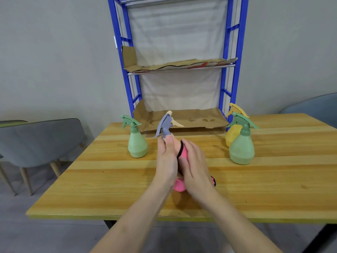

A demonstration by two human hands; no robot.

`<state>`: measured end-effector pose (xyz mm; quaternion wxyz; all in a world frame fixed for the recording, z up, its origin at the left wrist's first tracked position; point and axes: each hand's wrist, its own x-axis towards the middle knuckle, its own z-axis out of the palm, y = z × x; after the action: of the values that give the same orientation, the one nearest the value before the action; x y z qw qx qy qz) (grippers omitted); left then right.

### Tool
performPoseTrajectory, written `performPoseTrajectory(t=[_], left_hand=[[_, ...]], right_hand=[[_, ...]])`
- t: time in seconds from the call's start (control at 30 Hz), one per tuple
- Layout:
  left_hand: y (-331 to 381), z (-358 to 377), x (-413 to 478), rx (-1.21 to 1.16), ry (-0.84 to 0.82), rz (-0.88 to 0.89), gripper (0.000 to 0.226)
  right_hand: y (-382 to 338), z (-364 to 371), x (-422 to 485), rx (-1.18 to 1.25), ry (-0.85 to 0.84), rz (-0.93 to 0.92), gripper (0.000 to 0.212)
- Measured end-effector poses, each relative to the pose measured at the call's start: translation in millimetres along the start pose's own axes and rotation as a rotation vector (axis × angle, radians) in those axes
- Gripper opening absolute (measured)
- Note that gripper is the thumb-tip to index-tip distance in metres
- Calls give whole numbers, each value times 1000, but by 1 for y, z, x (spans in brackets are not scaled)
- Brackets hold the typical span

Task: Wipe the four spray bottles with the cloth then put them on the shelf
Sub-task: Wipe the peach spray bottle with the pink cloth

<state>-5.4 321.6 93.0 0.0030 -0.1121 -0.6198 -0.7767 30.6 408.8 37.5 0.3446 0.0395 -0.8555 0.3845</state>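
Observation:
My left hand point(166, 159) grips a spray bottle with a grey-blue trigger head point(165, 126) just below the neck, above the middle of the wooden table point(91, 170). Its body is mostly hidden by both hands. My right hand point(196, 169) presses a pink cloth point(183, 152) with a black edge against the bottle's side. A green bottle point(137, 143) stands to the left. Another green bottle point(241, 147) stands to the right, with a yellow bottle point(233, 131) behind it. The blue shelf point(226, 84) stands behind the table, its levels lined with cardboard.
Grey chairs stand at the left point(42, 143) and far right point(313, 105) of the table. The lower shelf level point(182, 118) sits at about table height, right behind the table's far edge. A grey wall lies behind everything.

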Motion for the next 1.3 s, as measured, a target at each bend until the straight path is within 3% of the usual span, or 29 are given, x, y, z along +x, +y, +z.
performPoseTrajectory(t=[0.13,0.2,0.27,0.4,0.47,0.57,0.7,0.73,0.77,0.83,0.93,1.0,1.1,1.2,1.3], left_hand=[[1,0,5,48,-4,21,26],[1,2,7,43,12,9,31],[0,5,8,25,44,-11,30],[0,13,6,-19,68,-69,32],[1,16,4,-6,57,-64,36],[6,17,4,-8,57,0,43],[11,15,7,-11,46,39,38],[12,16,7,-16,44,37,36],[13,16,8,-20,41,33,36],[13,18,9,-29,52,19,37],[12,20,9,-17,90,24,39],[10,20,10,22,79,41,41],[8,16,12,22,48,60,37],[8,9,15,-22,19,87,38],[12,11,12,-87,-14,90,38]], right_hand=[[6,-5,10,833,-30,500,47],[6,-5,9,1068,5,662,38],[5,-3,-1,894,28,567,41],[11,2,-19,-7,108,-57,55],[12,-3,-16,-107,103,-142,58],[11,-12,-11,83,70,-83,51],[-8,-27,1,885,99,487,32],[-8,-28,2,985,104,572,30],[-10,-28,2,1002,83,614,30],[-13,-24,-2,828,30,529,33],[-6,-15,-13,202,31,91,57],[0,-15,-11,-16,57,-106,61],[3,-18,-8,166,27,-59,53],[-9,-22,-7,752,1,420,45],[-13,-22,-1,964,65,636,33]])
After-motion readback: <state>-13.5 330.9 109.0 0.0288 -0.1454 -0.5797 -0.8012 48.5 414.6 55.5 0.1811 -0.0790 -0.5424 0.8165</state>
